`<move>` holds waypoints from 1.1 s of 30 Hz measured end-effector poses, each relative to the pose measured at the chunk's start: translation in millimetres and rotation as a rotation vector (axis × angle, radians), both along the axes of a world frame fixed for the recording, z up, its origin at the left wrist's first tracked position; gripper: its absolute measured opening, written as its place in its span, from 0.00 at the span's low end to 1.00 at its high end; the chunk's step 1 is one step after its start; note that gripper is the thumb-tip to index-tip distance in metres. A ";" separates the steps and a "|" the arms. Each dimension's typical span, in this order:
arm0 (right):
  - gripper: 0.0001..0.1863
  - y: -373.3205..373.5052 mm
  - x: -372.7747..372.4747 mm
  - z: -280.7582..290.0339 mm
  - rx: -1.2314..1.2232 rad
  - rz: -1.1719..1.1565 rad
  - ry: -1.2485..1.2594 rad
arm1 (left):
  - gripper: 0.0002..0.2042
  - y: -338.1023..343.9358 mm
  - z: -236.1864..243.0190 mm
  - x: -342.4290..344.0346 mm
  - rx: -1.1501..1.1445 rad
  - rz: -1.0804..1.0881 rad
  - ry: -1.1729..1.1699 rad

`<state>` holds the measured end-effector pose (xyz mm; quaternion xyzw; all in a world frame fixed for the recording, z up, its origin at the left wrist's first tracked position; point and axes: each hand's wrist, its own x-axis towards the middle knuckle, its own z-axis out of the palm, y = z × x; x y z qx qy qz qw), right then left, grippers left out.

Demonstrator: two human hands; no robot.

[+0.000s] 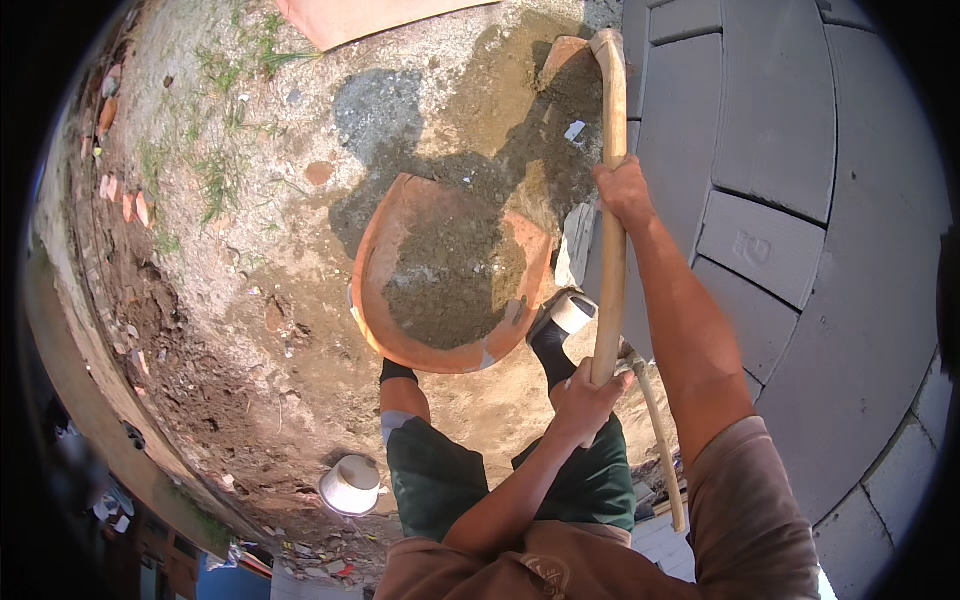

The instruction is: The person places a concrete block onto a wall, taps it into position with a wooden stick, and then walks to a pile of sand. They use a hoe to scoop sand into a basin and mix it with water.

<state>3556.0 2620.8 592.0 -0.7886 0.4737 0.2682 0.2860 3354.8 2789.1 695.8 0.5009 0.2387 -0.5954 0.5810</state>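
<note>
Both hands grip the long wooden handle of a hoe (pixel 614 115), which stretches away from me along the grey block wall. My right hand (pixel 622 190) is closed round the handle partway up. Lower down, near my knees, my left hand (pixel 588 402) wraps round it close to the end. The hoe's rusty orange blade (pixel 563 57) is at the far end, over damp, shaded ground. Left of the handle lies a worn orange basin (pixel 372 290) with a broken-looking far side. Grey-brown sandy mix (pixel 450 280) fills its middle.
A grey block wall (pixel 770 120) runs along my right. A second wooden handle (pixel 660 440) leans beside my leg. A white bucket (pixel 350 487) stands at lower left. An orange sheet (pixel 370 18) lies at the far edge, and brick pieces (pixel 140 208) lie left.
</note>
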 end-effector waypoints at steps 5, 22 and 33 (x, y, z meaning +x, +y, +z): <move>0.30 35.3 -35.6 18.8 -0.037 0.026 0.063 | 0.16 38.8 40.5 -13.9 -0.004 0.057 0.135; 0.24 190.9 -158.5 80.4 0.290 -0.364 -0.185 | 0.24 233.1 118.8 -80.2 0.268 -0.449 0.063; 0.29 21.0 136.3 -15.1 0.020 -0.049 -0.350 | 0.24 24.1 -56.9 209.5 0.043 -0.080 -0.315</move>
